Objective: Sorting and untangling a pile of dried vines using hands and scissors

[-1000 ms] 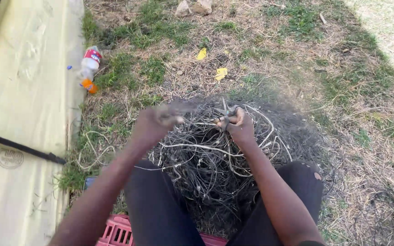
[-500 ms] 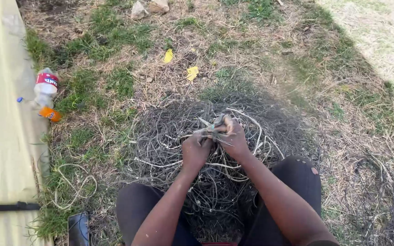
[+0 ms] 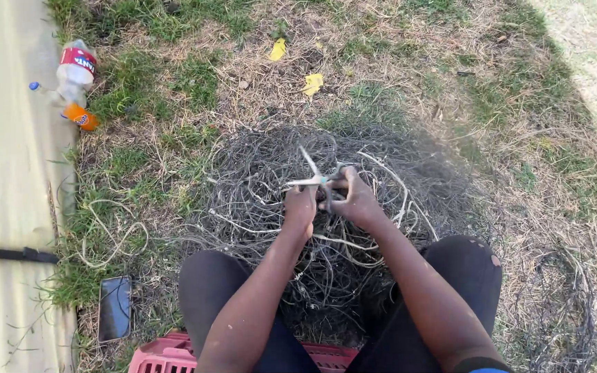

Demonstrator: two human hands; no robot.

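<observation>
A big tangled pile of thin grey and white wires (image 3: 257, 179) lies on the grass in front of my knees. Both hands meet above its middle. My right hand (image 3: 359, 202) grips the handles of a pair of metal scissors (image 3: 310, 175), whose blades are spread apart and point left and up. My left hand (image 3: 300, 211) is closed in a fist right beside the blades, apparently around a thin strand from the pile; the strand itself is hard to make out. My legs in dark trousers frame the near side of the pile.
A plastic bottle with orange drink (image 3: 74, 83) lies at the upper left by a tan sheet (image 3: 1, 173) crossed by a black strap (image 3: 8, 254). A phone (image 3: 114, 308) lies in the grass by my left leg. A red crate (image 3: 164, 354) is under me. A smaller wire bundle (image 3: 561, 311) sits at the right.
My left hand has moved right and joined my right hand over the pile. The scissors' blades now stand spread apart. The view has shifted, so the bottle sits further left.
</observation>
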